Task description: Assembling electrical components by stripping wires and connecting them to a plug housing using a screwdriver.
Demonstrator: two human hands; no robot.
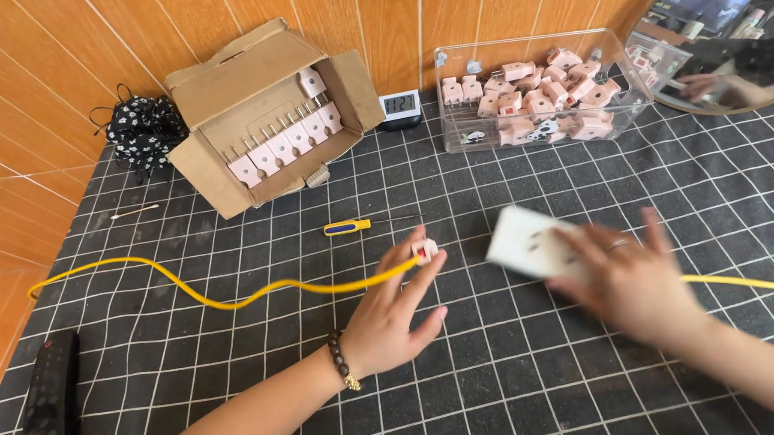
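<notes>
My left hand (392, 316) pinches a small pink plug (424, 250) at the end of a yellow cable (192, 289) that snakes off to the left over the black gridded mat. My right hand (631, 279) rests on a white socket block (525, 242), blurred from motion, just right of the plug; a yellow cable (741, 281) leads from it to the right edge. The plug and the socket block are a short gap apart. A screwdriver (348, 227) with a yellow and blue handle lies on the mat above my left hand.
An open cardboard box (228, 86) with a row of pink plugs stands at the back left. A clear plastic bin (627, 106) of pink plugs is at the back right, a small digital clock (399, 105) between them. A black remote (50, 401) lies front left, a round mirror (724, 43) far right.
</notes>
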